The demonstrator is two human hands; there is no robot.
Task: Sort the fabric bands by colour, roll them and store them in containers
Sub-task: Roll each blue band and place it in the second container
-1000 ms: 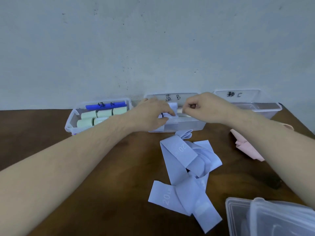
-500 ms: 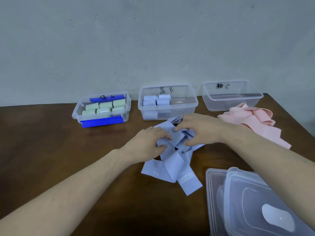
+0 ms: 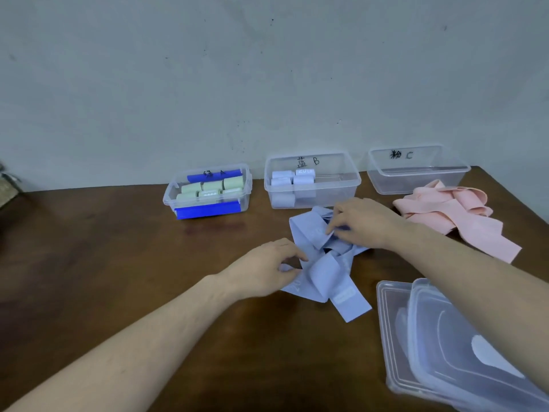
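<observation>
Pulling one blue band (image 3: 322, 272) loose from the heap mid-bench works best if the left hand (image 3: 267, 267) pinches its 9 o'clock edge while the right hand (image 3: 361, 226) pinches the 12 o'clock end, then rolls tight

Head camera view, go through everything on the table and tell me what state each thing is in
Left hand: pinching blue bands.
Right hand: pinching blue bands.
Blue bands: loose, tangled.
Pink bands: loose, unrolled.
Container A: open, green rolls.
Container B: open, blue rolls.
Container C: open, no bands.
Lids: off, stacked.
</observation>
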